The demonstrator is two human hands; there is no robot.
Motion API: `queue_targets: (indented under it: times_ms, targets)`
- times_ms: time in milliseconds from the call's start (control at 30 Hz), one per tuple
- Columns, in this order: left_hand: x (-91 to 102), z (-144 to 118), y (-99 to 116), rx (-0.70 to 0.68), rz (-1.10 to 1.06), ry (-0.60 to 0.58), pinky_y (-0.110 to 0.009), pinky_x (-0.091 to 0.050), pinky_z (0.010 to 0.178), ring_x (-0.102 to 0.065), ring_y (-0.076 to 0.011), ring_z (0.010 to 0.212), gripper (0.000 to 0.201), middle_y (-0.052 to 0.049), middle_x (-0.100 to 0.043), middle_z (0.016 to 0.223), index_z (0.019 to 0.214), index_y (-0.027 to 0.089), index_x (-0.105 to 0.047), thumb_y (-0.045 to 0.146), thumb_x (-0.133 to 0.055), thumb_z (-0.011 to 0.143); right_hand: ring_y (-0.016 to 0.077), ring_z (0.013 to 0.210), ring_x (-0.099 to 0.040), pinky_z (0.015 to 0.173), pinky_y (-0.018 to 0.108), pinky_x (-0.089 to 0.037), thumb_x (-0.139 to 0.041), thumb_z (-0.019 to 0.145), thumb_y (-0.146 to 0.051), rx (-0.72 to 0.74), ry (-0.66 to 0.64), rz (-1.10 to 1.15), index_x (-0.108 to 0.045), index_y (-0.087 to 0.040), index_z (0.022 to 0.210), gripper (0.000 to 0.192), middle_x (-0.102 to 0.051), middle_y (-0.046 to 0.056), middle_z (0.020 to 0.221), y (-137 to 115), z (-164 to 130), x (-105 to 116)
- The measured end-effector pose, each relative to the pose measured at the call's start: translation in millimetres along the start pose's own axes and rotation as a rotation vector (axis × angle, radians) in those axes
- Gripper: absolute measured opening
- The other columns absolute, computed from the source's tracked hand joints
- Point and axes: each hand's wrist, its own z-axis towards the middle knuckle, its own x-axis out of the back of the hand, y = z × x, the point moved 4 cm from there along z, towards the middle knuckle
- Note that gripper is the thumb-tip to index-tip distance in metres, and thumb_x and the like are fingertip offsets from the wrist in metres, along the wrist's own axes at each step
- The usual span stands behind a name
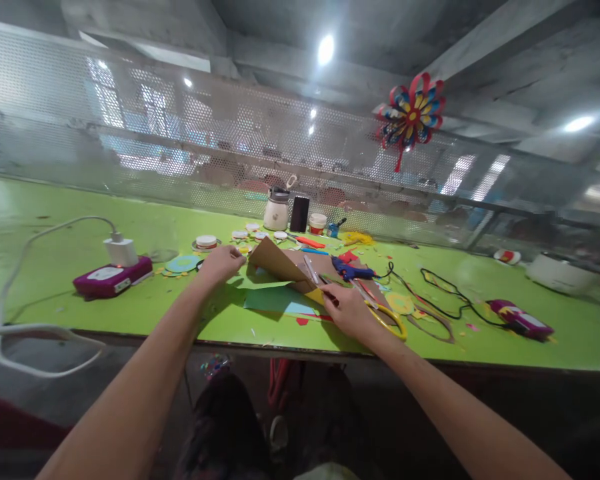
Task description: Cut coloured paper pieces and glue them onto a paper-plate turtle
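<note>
My right hand [347,308] pinches the near edge of a brown sheet of paper [277,263], whose left part is lifted and curled. Left of the sheet, my left hand [221,264] has its fingertips pressed together; whatever is between them is too small to make out. Beneath the brown sheet lie a light-blue sheet [280,300] and a green sheet, with a bit of red paper [303,321] at their near edge. Yellow-handled scissors [397,327] rest beside my right wrist. A blue glue gun [353,270] lies just beyond my right hand.
Purple power strips stand left [113,277] and right [520,319], with a white cable and a black cord. Small paint pots, a white jug [276,210] and a dark phone [300,213] stand behind. Paper scraps dot the green table [130,200]. A paper flower [413,117] hangs above.
</note>
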Motion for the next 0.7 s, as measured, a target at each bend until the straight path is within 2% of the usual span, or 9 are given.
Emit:
queue_targets:
  times_ms: [67,133,167,233,300,367,467,567,700]
  targets:
    - [2.3,-19,6,-0.109,0.050,-0.138,-0.042,-0.046,0.091,-0.063,-0.0317,0.099,0.035,-0.009,-0.072,0.099,0.086,0.019,-0.073,0.041,-0.076,0.060,0.0202,0.081,-0.066,0.074,0.028,-0.047,-0.048,0.088,-0.014,-0.014,0.038,0.027,-0.067,-0.015,0.100,0.022,-0.073,0.008,0.093,3,-3,-4]
    - [1.0,-37,7,-0.229,0.082,-0.258,-0.036,-0.041,0.098,-0.057,-0.0288,0.112,0.055,-0.004,-0.066,0.121,0.108,0.027,-0.069,0.045,-0.076,0.056,0.0215,0.085,-0.066,0.078,0.031,-0.047,-0.047,0.088,-0.015,-0.030,0.071,0.048,-0.066,-0.016,0.100,0.022,-0.073,0.009,0.095,7,-6,-6]
    - [-0.7,-43,8,-0.346,0.188,-0.292,-0.035,-0.039,0.099,-0.055,-0.0281,0.117,0.065,-0.005,-0.061,0.129,0.119,0.027,-0.063,0.048,-0.073,0.059,0.0220,0.086,-0.066,0.079,0.032,-0.047,-0.047,0.089,-0.016,-0.038,0.083,0.058,-0.066,-0.016,0.100,0.023,-0.072,0.009,0.097,8,-6,-7]
    - [-0.4,-45,3,-0.413,0.326,-0.233,-0.035,-0.036,0.102,-0.053,-0.0282,0.119,0.057,-0.009,-0.059,0.131,0.117,0.022,-0.065,0.047,-0.066,0.065,0.0229,0.088,-0.066,0.080,0.033,-0.047,-0.047,0.088,-0.016,-0.047,0.098,0.075,-0.066,-0.017,0.101,0.024,-0.072,0.009,0.098,10,-6,-7]
    - [0.2,-35,-2,-0.377,0.384,-0.190,-0.038,-0.035,0.102,-0.056,-0.0306,0.114,0.036,-0.011,-0.064,0.122,0.096,0.020,-0.073,0.041,-0.060,0.069,0.0235,0.086,-0.066,0.078,0.033,-0.047,-0.047,0.088,-0.016,-0.054,0.106,0.087,-0.067,-0.016,0.101,0.023,-0.072,0.009,0.097,11,-6,-6]
    - [0.7,-24,-5,-0.329,0.405,-0.195,-0.038,-0.039,0.097,-0.061,-0.0316,0.105,0.025,-0.010,-0.069,0.111,0.081,0.022,-0.075,0.038,-0.062,0.066,0.0236,0.083,-0.066,0.076,0.033,-0.048,-0.047,0.088,-0.016,-0.061,0.118,0.094,-0.067,-0.015,0.099,0.023,-0.073,0.010,0.093,10,-6,-4]
    - [3.5,-15,-4,-0.249,0.395,-0.193,-0.036,-0.046,0.084,-0.066,-0.0305,0.092,0.039,-0.010,-0.073,0.100,0.095,0.022,-0.073,0.046,-0.064,0.065,0.0234,0.081,-0.066,0.074,0.033,-0.048,-0.046,0.089,-0.016,-0.067,0.140,0.101,-0.067,-0.015,0.098,0.023,-0.073,0.010,0.092,9,-6,-2]
    - [5.6,-18,-6,-0.154,0.360,-0.147,-0.037,-0.047,0.075,-0.067,-0.0312,0.080,0.058,-0.012,-0.074,0.087,0.107,0.017,-0.069,0.055,-0.063,0.063,0.0236,0.083,-0.067,0.075,0.033,-0.048,-0.046,0.089,-0.016,-0.065,0.150,0.103,-0.067,-0.015,0.098,0.023,-0.073,0.010,0.094,9,-7,-2]
    - [6.8,-26,-14,-0.075,0.227,-0.057,-0.035,-0.048,0.067,-0.066,-0.0291,0.073,0.073,-0.009,-0.072,0.078,0.117,0.013,-0.063,0.040,-0.074,0.050,0.0230,0.085,-0.066,0.078,0.033,-0.049,-0.046,0.088,-0.014,-0.047,0.145,0.099,-0.066,-0.016,0.097,0.022,-0.073,0.010,0.096,8,-7,-3]
